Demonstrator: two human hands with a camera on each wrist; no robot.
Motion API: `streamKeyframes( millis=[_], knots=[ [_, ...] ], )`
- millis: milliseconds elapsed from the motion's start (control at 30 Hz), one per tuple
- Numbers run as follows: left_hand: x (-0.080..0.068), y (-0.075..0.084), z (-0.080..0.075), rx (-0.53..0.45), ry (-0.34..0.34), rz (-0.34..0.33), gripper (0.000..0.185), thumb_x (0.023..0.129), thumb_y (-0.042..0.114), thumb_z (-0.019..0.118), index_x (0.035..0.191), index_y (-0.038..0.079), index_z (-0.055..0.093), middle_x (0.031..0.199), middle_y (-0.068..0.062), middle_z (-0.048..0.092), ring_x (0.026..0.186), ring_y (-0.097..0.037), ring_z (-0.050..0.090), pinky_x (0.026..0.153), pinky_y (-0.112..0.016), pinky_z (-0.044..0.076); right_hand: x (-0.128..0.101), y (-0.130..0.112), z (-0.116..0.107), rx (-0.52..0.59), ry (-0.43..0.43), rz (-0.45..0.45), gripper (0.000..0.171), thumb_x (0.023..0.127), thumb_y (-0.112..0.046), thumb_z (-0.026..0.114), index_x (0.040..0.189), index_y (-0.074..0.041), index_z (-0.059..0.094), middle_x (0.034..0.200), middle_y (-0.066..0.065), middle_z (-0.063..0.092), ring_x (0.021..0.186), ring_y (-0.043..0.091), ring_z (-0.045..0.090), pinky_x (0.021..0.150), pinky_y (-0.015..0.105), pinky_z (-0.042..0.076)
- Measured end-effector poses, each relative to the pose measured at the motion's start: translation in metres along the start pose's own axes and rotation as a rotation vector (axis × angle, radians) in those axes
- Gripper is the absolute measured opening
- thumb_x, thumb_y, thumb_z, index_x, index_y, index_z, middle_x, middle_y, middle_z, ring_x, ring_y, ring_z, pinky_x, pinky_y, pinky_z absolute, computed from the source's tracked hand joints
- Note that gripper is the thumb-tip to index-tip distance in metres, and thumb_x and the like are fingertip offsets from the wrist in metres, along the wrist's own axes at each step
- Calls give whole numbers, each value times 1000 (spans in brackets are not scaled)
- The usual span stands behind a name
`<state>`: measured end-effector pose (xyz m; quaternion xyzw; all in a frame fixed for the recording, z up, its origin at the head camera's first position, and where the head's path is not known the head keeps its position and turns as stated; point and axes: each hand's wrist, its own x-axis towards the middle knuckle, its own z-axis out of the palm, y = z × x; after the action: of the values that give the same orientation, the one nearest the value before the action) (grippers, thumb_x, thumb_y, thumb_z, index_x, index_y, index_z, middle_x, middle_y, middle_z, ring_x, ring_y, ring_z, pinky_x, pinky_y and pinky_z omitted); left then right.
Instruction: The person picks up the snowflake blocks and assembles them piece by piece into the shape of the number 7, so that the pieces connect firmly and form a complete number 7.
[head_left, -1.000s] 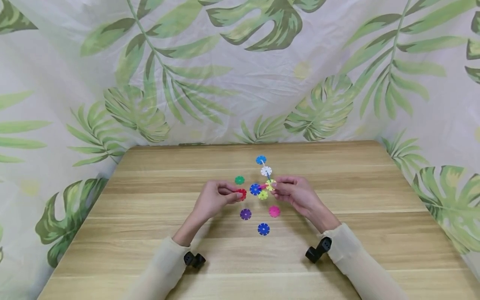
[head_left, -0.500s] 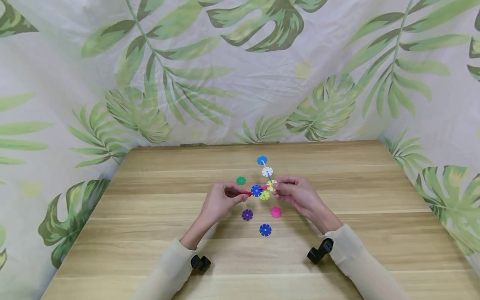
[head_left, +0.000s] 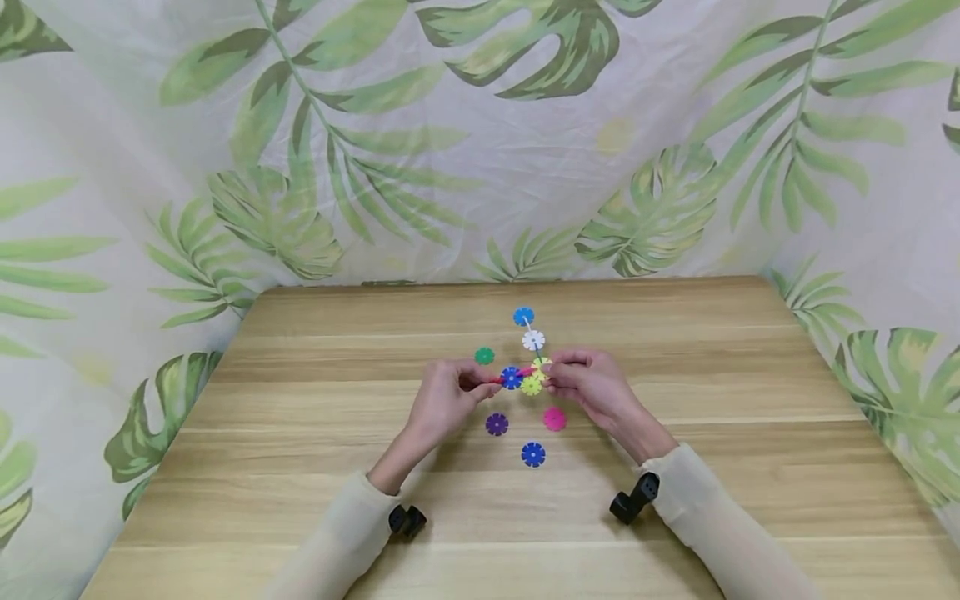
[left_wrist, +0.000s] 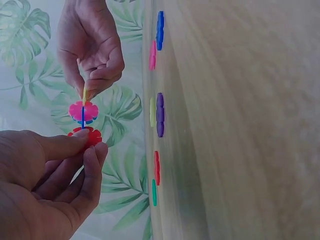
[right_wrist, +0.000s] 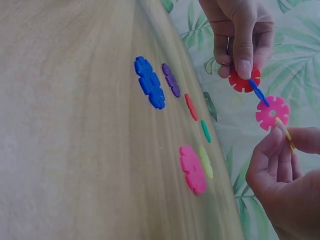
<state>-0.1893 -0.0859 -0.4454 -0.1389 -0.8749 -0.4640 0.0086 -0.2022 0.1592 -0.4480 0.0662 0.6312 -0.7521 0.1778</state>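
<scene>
Both forearms in pale sleeves reaching forward from the near edge, wrists lifted, hands meeting above the middle of the counter (head_left: 300,400). Left hand (head_left: 447,398) curled, thumb and forefinger pinching a red disc (left_wrist: 85,136) by its rim, pressed against the blue disc (head_left: 512,377) of a small cluster held off the wood. Right hand (head_left: 592,387) curled too, fingertips pinching the yellow disc (head_left: 542,367) at the cluster's other end; a pink disc (right_wrist: 272,112) slotted crosswise between. All pieces thin, flat plastic rounds with notched, flower-like edges. Lying loose just beneath and around: purple (head_left: 497,424), pink (head_left: 554,418), blue (head_left: 533,454), green (head_left: 484,356), and a joined white (head_left: 533,340) and light-blue (head_left: 523,316) pair farther back. Counter of pale, grained wood; leaf-printed cloth (head_left: 480,142) hung behind.
</scene>
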Motion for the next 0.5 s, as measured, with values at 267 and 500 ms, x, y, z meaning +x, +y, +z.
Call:
streamKeyframes(
  millis=[267,500],
  knots=[
    [0,-3,2,-49,40,-4,1,90,7,82,89,8,82,83,-4,80,78,-31,77,56,-19,52,1,-1,-2,13,-6,-7,17,103,-5,64,118,1,64,99,2,70,89,15,73,87,28,64],
    [-1,-2,3,-74,46,4,4,91,12,83,90,7,82,81,-6,80,76,-33,76,52,-18,47,0,0,-4,38,-33,-20,19,102,-7,67,119,-1,63,102,1,71,94,18,73,92,31,64]
  ],
)
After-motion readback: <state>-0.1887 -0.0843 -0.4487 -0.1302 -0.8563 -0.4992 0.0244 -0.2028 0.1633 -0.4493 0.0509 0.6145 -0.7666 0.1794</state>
